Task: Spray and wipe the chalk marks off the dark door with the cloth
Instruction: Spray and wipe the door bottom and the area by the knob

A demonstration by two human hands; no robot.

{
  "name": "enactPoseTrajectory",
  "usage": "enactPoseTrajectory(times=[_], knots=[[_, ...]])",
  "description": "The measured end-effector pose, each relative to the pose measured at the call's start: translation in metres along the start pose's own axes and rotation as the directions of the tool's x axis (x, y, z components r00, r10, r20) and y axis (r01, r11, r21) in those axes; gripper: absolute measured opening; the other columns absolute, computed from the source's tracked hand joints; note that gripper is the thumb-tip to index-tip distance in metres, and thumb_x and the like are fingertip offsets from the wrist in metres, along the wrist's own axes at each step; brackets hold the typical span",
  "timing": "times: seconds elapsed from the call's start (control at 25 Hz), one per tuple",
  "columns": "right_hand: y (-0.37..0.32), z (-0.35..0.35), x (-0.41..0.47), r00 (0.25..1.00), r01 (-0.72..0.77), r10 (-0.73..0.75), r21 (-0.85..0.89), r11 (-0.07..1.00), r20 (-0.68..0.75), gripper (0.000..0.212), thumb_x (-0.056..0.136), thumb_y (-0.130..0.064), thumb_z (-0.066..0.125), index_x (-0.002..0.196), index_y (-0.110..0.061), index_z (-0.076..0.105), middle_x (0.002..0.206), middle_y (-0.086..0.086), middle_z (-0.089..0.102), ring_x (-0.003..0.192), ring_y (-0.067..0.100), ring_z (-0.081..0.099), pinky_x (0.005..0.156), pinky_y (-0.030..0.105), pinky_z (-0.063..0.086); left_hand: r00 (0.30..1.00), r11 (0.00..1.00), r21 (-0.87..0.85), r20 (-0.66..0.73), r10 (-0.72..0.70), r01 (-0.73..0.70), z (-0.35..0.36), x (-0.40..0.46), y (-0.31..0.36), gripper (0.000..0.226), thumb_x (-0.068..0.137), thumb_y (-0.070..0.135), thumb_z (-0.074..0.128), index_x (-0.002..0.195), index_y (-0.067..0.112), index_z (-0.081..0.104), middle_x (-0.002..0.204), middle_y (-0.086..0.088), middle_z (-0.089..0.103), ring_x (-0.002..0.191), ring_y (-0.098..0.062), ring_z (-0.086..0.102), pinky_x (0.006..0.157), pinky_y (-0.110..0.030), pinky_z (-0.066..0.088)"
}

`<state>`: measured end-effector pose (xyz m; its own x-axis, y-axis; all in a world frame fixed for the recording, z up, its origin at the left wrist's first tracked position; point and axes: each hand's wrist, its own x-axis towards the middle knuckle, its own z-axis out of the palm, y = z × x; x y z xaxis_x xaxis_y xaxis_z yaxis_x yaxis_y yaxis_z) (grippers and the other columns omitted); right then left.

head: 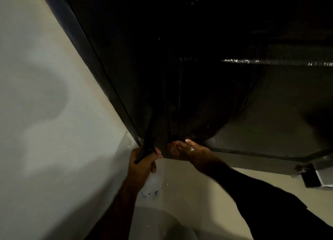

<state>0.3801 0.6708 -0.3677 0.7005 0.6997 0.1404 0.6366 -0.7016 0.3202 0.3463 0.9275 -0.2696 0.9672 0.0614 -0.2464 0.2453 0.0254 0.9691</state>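
Observation:
The dark door (207, 88) fills the upper middle, and I cannot make out any chalk marks in the dim light. My left hand (142, 162) grips a translucent spray bottle (151, 187) by its neck, just under the black trigger head (148, 147), which sits against the door's lower left corner. My right hand (187, 150), with a ring on one finger, reaches to the door's bottom edge just right of the bottle. Its fingertips curl into shadow. No cloth is plainly visible, so I cannot tell whether this hand holds one.
A pale wall (46, 95) runs along the left beside the dark door frame (86, 46). The floor (198, 194) is light beige. A rounded pale object (162, 225) lies at the bottom middle. Metal hardware (306, 174) sits low on the right.

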Motion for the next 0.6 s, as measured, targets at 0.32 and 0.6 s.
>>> enactPoseTrajectory(times=[0.32,0.6], knots=[[0.041,-0.020,-0.036,0.993,0.053,-0.059,-0.064,0.997,-0.101,0.072,0.094,-0.005,0.040,0.166,-0.009,0.032,0.171,0.009,0.034,0.159,0.029,0.032,0.134,0.046,0.007,1.000,1.000,-0.004,0.017,-0.019,0.019,0.006,0.022,0.002,0.022,0.085,0.020,0.075,0.090,-0.001,0.073,0.076,-0.036,0.060,0.051,-0.025,0.053,0.058,-0.036,0.052],[0.026,0.021,-0.023,0.997,0.063,-0.067,0.090,0.994,0.041,0.076,0.102,-0.002,0.048,0.170,-0.013,0.015,0.177,0.001,0.018,0.160,0.016,0.029,0.132,0.034,0.016,0.996,1.000,0.007,0.086,-0.017,0.017,0.026,0.036,-0.005,0.010,0.081,0.021,0.075,0.085,0.012,0.078,0.074,-0.016,0.068,0.050,-0.024,0.050,0.051,-0.034,0.047]])
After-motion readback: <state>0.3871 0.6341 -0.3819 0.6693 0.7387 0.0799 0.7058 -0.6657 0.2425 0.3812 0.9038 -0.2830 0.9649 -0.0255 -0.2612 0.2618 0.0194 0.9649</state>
